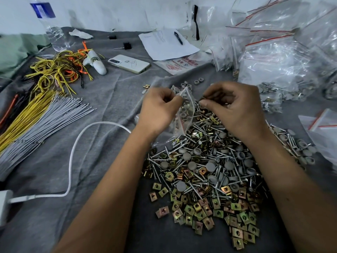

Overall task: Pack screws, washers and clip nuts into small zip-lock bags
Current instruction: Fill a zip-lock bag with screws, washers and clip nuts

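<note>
A small clear zip-lock bag (185, 114) hangs open above the pile, and my left hand (158, 108) pinches its rim. Grey washers show inside it. My right hand (235, 108) is at the bag's mouth, its thumb and fingers pinching small hardware (204, 99); I cannot tell which pieces. Below the hands lies a mixed heap of silver screws (198, 159), round grey washers (192, 165) and brass-coloured clip nuts (209, 212) on a grey cloth (102, 106).
Filled and empty zip-lock bags (284, 57) are stacked at the right. A phone (128, 63), papers with a pen (167, 44), a water bottle (52, 30), yellow and grey wire bundles (42, 110) and a white charger cable (73, 156) lie to the left and back.
</note>
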A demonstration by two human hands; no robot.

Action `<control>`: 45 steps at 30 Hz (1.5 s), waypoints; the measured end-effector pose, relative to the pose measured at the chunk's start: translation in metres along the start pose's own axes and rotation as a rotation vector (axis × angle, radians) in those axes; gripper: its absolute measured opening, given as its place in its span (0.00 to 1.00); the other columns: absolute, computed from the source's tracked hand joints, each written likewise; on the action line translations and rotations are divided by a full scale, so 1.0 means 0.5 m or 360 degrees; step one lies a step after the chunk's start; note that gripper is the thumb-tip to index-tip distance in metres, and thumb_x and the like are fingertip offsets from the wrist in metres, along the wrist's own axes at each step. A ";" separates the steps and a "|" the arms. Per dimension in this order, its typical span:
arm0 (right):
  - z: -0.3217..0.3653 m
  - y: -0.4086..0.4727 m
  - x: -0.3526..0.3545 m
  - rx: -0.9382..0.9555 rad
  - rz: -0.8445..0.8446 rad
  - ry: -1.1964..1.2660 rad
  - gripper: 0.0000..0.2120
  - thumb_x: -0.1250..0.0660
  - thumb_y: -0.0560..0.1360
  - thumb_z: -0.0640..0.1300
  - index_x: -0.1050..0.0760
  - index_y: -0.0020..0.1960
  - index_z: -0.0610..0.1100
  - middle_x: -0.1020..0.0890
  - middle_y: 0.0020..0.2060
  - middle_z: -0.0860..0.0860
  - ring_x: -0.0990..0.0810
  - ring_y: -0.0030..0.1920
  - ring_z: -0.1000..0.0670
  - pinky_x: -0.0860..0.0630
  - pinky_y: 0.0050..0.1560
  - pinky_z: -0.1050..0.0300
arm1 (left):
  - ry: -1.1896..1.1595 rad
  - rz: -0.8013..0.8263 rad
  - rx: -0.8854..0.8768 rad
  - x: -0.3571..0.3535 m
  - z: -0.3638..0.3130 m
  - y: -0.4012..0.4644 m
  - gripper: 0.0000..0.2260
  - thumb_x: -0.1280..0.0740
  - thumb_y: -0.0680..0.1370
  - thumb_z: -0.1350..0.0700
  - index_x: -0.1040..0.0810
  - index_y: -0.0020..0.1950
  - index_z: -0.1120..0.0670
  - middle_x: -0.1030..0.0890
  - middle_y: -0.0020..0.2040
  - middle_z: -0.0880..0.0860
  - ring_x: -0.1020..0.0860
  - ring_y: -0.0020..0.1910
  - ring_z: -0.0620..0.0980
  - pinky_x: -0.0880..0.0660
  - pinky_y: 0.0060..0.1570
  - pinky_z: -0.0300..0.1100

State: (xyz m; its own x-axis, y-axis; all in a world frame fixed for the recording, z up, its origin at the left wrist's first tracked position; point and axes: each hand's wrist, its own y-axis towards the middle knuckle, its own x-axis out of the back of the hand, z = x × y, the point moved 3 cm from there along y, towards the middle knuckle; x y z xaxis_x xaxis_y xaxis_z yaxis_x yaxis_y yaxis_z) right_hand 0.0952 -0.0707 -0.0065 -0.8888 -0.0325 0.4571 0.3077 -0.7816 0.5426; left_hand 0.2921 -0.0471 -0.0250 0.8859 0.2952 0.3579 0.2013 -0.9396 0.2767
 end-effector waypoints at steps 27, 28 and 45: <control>-0.027 0.013 -0.041 -0.0218 0.0701 -0.1188 0.13 0.32 0.80 0.53 0.18 0.63 0.56 0.25 0.52 0.50 0.27 0.62 0.42 0.24 0.61 0.44 | -0.0098 -0.0024 -0.0008 0.006 0.004 0.004 0.14 0.34 0.75 0.62 0.29 0.29 0.57 0.33 0.23 0.46 0.38 0.23 0.44 0.37 0.28 0.40; -0.027 0.013 -0.039 -0.0230 0.0712 -0.1151 0.12 0.31 0.80 0.53 0.18 0.63 0.56 0.26 0.51 0.51 0.27 0.61 0.43 0.25 0.61 0.45 | -0.0100 -0.0025 -0.0015 0.007 0.004 0.004 0.13 0.34 0.75 0.61 0.29 0.29 0.58 0.33 0.23 0.47 0.37 0.23 0.44 0.37 0.28 0.40; -0.013 -0.001 -0.055 -0.0149 0.0942 -0.0944 0.08 0.30 0.80 0.47 0.20 0.57 0.46 0.21 0.51 0.51 0.24 0.55 0.47 0.27 0.60 0.48 | -0.0078 -0.0034 -0.0047 0.008 0.002 0.004 0.14 0.34 0.73 0.60 0.31 0.31 0.65 0.33 0.25 0.50 0.37 0.25 0.48 0.36 0.31 0.44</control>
State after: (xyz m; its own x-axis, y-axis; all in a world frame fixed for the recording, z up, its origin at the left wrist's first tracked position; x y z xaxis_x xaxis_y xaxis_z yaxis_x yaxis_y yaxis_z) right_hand 0.1170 -0.0736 -0.0240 -0.2558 -0.1412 0.9564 0.6139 -0.7880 0.0479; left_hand 0.2965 -0.0478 -0.0241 0.9011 0.3058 0.3075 0.2087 -0.9274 0.3105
